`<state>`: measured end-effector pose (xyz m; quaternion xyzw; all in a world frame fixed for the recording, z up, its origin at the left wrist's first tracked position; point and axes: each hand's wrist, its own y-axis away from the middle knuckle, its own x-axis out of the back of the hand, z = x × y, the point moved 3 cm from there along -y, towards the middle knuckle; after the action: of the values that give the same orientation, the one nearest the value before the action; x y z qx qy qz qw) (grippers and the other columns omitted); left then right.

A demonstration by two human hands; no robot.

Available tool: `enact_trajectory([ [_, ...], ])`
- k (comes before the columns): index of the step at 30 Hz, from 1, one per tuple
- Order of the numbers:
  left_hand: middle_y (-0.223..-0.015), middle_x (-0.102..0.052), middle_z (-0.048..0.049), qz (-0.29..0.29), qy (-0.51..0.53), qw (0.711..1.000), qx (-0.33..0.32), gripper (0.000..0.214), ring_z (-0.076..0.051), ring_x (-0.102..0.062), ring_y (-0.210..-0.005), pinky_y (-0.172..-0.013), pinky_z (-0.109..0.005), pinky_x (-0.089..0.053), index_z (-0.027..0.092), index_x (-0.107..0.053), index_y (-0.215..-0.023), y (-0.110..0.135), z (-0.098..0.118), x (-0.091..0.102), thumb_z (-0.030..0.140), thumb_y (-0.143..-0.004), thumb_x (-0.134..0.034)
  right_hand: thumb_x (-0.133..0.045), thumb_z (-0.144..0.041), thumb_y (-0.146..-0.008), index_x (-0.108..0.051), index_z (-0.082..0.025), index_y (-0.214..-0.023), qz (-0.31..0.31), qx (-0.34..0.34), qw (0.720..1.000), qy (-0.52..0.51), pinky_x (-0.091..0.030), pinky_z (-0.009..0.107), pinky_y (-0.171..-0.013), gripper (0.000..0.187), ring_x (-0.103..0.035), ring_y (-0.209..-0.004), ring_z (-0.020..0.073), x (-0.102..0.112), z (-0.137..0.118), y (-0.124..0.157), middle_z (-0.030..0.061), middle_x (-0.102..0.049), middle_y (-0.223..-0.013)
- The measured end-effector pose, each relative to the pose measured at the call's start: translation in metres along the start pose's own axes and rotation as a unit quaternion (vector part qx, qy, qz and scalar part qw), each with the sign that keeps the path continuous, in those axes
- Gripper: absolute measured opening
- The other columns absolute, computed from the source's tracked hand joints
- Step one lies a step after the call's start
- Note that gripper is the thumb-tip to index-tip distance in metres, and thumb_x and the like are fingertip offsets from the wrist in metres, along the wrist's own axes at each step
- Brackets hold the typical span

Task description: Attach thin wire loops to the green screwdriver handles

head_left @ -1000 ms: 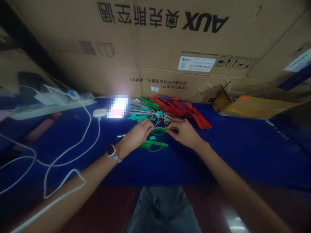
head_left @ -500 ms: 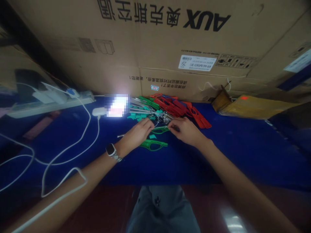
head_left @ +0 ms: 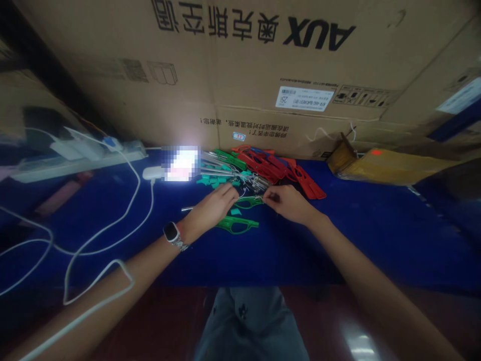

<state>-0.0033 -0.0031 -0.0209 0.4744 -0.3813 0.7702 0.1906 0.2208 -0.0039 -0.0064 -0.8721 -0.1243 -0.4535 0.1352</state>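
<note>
Green, thin-walled plastic handle shell with an open loop (head_left: 246,205): in the head-camera view it lies near the middle of a blue-covered work table (head_left: 240,263), between two bare hands. It looks light and stiff, with a smooth surface that may slide easily, and its narrow loop is probably the part likeliest to crack if squeezed hard.

The left hand (head_left: 222,199) arches over the shell's left end, thumb and fingertips drawn together; whether they grip the shell itself or something lying on it cannot be told. The right hand (head_left: 281,199) is closed to a tight pinch at the shell's right end, seemingly on a thin pale wire (head_left: 259,197), though the contact is too small to be sure. Such a wire would be soft and easily strained, so a light fingertip hold near its end seems best, with the shell itself held by its solid body rather than the loop.

Just beyond the fingers lie a tangle of white wires (head_left: 247,175) and a cluster of small metal cylinders (head_left: 260,183). Nearer the person are a small teal plastic scrap (head_left: 236,212) and a second green looped shell (head_left: 237,219). Red plastic handle shells (head_left: 268,168) are heaped behind, before a large brown cardboard box (head_left: 240,65).
</note>
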Motion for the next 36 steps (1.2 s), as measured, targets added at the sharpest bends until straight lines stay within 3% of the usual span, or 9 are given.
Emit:
enact_trajectory([
  [8, -0.095, -0.057, -0.0067, -0.001, 0.006, 1.0, -0.012, 0.023, -0.02, -0.058, -0.091, -0.082, -0.036, -0.053, 0.016, -0.058, -0.096, 0.0, 0.0, 0.001, 0.022, -0.105, -0.038, -0.068, -0.017, -0.076, -0.07, -0.02, -0.069, -0.068, -0.044, 0.996, -0.029, -0.047, 0.026, -0.057, 0.009, -0.065, -0.06, 0.0151, 0.002, 0.004, -0.013, -0.0001, -0.07, -0.064],
  [13, -0.095, -0.056, -0.0065, -0.002, 0.001, 1.0, -0.006, 0.022, -0.02, -0.059, -0.092, -0.084, -0.036, -0.053, 0.016, -0.058, -0.096, -0.001, 0.001, 0.0, 0.021, -0.105, -0.039, -0.07, -0.017, -0.073, -0.066, -0.021, -0.069, -0.028, -0.08, 0.996, -0.021, -0.044, 0.025, -0.056, 0.007, -0.061, -0.057, 0.0139, 0.002, -0.001, -0.008, -0.0015, -0.066, -0.062],
  [17, -0.095, -0.056, -0.0065, 0.0, 0.003, 1.0, -0.006, 0.02, -0.02, -0.059, -0.092, -0.083, -0.037, -0.053, 0.016, -0.058, -0.097, 0.0, 0.0, -0.001, 0.021, -0.104, -0.039, -0.066, -0.017, -0.08, -0.065, -0.021, -0.085, 0.033, 0.001, 0.999, 0.009, -0.043, 0.027, -0.063, 0.006, -0.061, -0.061, 0.0134, 0.0, -0.009, 0.005, -0.0018, -0.066, -0.07],
  [22, -0.095, -0.057, -0.006, -0.001, 0.005, 1.0, -0.004, 0.02, -0.021, -0.059, -0.093, -0.085, -0.038, -0.053, 0.017, -0.057, -0.096, 0.0, 0.0, 0.0, 0.021, -0.104, -0.04, -0.056, -0.02, -0.094, -0.069, -0.022, -0.109, 0.073, 0.138, 0.979, 0.131, -0.04, 0.036, -0.083, 0.02, -0.066, -0.092, 0.0207, -0.007, -0.018, 0.02, 0.0065, -0.068, -0.099],
  [32, -0.094, -0.057, -0.0058, 0.006, 0.001, 1.0, -0.015, 0.021, -0.02, -0.06, -0.092, -0.084, -0.037, -0.053, 0.016, -0.058, -0.095, 0.0, 0.001, 0.0, 0.021, -0.105, -0.04, -0.048, -0.032, -0.101, -0.067, -0.021, -0.128, 0.068, 0.161, 0.949, 0.262, -0.035, 0.038, -0.081, 0.035, -0.062, -0.092, 0.0235, -0.018, -0.021, 0.033, 0.0111, -0.064, -0.101],
  [36, -0.095, -0.057, -0.0066, 0.003, 0.006, 1.0, -0.016, 0.022, -0.02, -0.06, -0.092, -0.083, -0.037, -0.054, 0.015, -0.058, -0.095, -0.001, 0.002, 0.001, 0.021, -0.105, -0.039, -0.05, -0.032, -0.1, -0.065, -0.02, -0.132, 0.06, 0.155, 0.952, 0.257, -0.036, 0.039, -0.082, 0.037, -0.063, -0.095, 0.0246, -0.019, -0.02, 0.037, 0.0117, -0.065, -0.103],
])
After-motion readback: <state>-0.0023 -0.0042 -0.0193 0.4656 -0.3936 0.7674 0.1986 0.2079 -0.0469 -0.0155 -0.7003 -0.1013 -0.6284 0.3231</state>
